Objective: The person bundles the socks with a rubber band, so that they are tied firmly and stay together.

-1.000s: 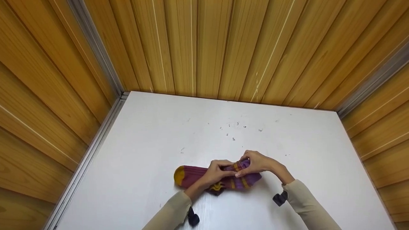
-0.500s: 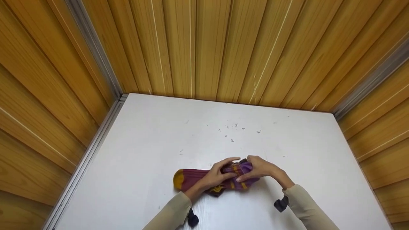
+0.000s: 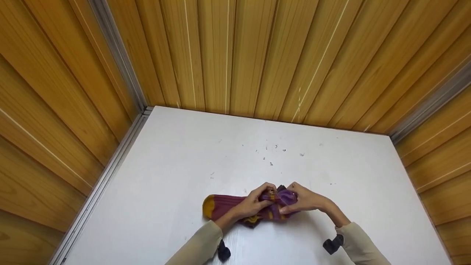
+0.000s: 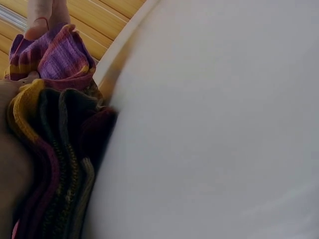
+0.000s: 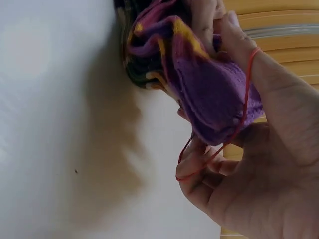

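A bundle of several knitted socks, maroon with a yellow toe at its left end, lies on the white table. My left hand grips it near its right part, fingers over the far side and thumb on the near side. The purple, yellow-striped end is bunched up between my hands. A thin red rubber band is stretched between the thumb and curled fingers of my right hand, across the purple end. Dark patterned layers show beneath in the left wrist view. Whether the band fully encircles the bundle is hidden.
The white tabletop has small dark marks beyond the hands. Wood-patterned panels wall the table at the back and sides, with a grey metal rail along the left edge. Black wrist cameras hang under both sleeves.
My left fingers, spread half a second ago, now curl onto the bundle. My right hand has shifted slightly right, thumb and fingers wider apart, and more of the purple end shows.
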Demonstrator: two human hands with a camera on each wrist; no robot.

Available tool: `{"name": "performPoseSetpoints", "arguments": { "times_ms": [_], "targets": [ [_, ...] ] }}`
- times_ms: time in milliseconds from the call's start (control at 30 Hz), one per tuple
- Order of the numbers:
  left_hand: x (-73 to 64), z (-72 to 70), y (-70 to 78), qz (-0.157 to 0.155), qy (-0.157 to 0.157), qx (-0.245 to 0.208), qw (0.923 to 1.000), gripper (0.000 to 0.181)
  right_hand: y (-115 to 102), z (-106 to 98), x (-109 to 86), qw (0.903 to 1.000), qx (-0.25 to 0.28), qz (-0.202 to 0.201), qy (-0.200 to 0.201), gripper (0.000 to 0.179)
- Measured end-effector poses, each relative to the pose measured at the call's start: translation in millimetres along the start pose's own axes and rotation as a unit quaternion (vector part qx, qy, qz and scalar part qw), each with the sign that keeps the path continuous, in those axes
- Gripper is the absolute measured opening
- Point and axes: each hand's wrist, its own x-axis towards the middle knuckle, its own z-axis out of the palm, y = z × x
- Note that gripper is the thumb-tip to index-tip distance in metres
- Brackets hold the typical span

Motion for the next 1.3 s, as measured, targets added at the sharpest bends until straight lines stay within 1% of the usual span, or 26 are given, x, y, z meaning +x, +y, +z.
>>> {"name": "performPoseSetpoints", "arguments": {
  "times_ms": [33,133,267,367,433,533,567,667,733,767,833,867,900,933,967,1000,1033,1100,1133,1167,1200,1233,1300],
  "targets": [
    [-0.1,-0.4,-0.3,0.003,0.004,-0.002,1.0,0.03,-0.2,0.4,-0.8,1.0,0.005,-0.002,0.001,0.053],
    [-1.8,-1.6,-1.0,0.013,0.018,-0.017,0.9996,0.027,-1.0,4.2,-1.7,0.9998,0.011,-0.017,0.009,0.058],
    [-4.6,-3.7,-0.9,0.016,0.037,-0.049,0.998,0.026,-4.4,10.1,0.3,0.9989,-0.016,-0.034,0.027,0.064],
    [-1.9,-5.3,0.9,0.014,0.054,-0.078,0.9954,0.026,-4.3,8.0,3.3,0.9981,-0.035,-0.032,0.039,0.067],
    [0.2,-7.7,1.9,0.014,0.064,-0.097,0.9931,0.026,-0.1,4.3,7.0,0.9987,-0.029,-0.025,0.035,0.071],
    [1.5,-11.5,2.5,0.009,0.081,-0.12,0.9894,0.029,6.6,0.7,12.2,1.0,0.005,0.005,0.0,0.08],
    [1.2,-12.6,2.6,0.007,0.087,-0.132,0.9873,0.03,8.2,0.8,13.3,0.9996,0.016,0.016,-0.017,0.085],
    [0.3,-14.9,2.4,-0.001,0.115,-0.168,0.979,0.029,9.7,5.5,16.0,0.9948,0.047,0.037,-0.082,0.086],
    [-0.7,-14.8,2.8,-0.011,0.139,-0.197,0.9703,0.028,11.6,8.9,15.2,0.9885,0.074,0.034,-0.127,0.086],
    [-1.2,-14.2,3.0,-0.015,0.15,-0.212,0.9656,0.028,13.6,9.9,13.9,0.9847,0.09,0.026,-0.147,0.084],
    [-1.9,-12.6,2.6,-0.025,0.173,-0.231,0.9572,0.028,18.6,10.8,9.0,0.9789,0.113,0.006,-0.171,0.073],
    [-2.0,-11.5,2.4,-0.028,0.184,-0.236,0.9539,0.028,21.4,10.8,5.7,0.9775,0.123,-0.005,-0.171,0.067],
    [-1.5,-10.3,2.1,-0.031,0.193,-0.235,0.9521,0.029,24.1,11.0,2.2,0.9779,0.13,-0.022,-0.162,0.059],
    [-0.6,-9.1,1.7,-0.031,0.203,-0.229,0.9514,0.029,26.5,11.6,-1.1,0.9803,0.133,-0.042,-0.14,0.05],
    [0.4,-7.8,1.7,-0.03,0.212,-0.219,0.9519,0.03,28.2,12.9,-4.3,0.9837,0.13,-0.063,-0.107,0.039],
    [1.6,-6.5,1.9,-0.03,0.219,-0.204,0.9537,0.031,29.1,14.9,-7.0,0.9865,0.124,-0.083,-0.068,0.028],
    [3.0,-4.9,2.5,-0.029,0.221,-0.185,0.957,0.032,29.6,17.7,-8.8,0.9872,0.119,-0.104,-0.023,0.019],
    [5.9,-1.3,5.2,-0.031,0.217,-0.136,0.9662,0.032,28.5,25.2,-10.8,0.9839,0.095,-0.135,0.069,0.005],
    [7.4,0.6,6.0,-0.032,0.212,-0.107,0.9708,0.032,26.9,29.7,-10.7,0.9805,0.084,-0.142,0.106,0.006],
    [8.7,2.5,7.2,-0.032,0.208,-0.079,0.9744,0.031,24.5,34.4,-10.2,0.9774,0.071,-0.144,0.137,0.011],
    [10.2,4.4,7.8,-0.033,0.207,-0.053,0.9764,0.031,22.0,39.2,-9.2,0.9752,0.06,-0.143,0.158,0.015],
    [11.3,6.0,8.3,-0.034,0.207,-0.032,0.9772,0.03,19.2,44.3,-7.7,0.9739,0.051,-0.14,0.171,0.017],
    [14.0,7.8,7.8,-0.039,0.216,-0.006,0.9756,0.03,12.7,54.7,-4.3,0.9764,0.044,-0.117,0.176,0.02]
  ]
}}
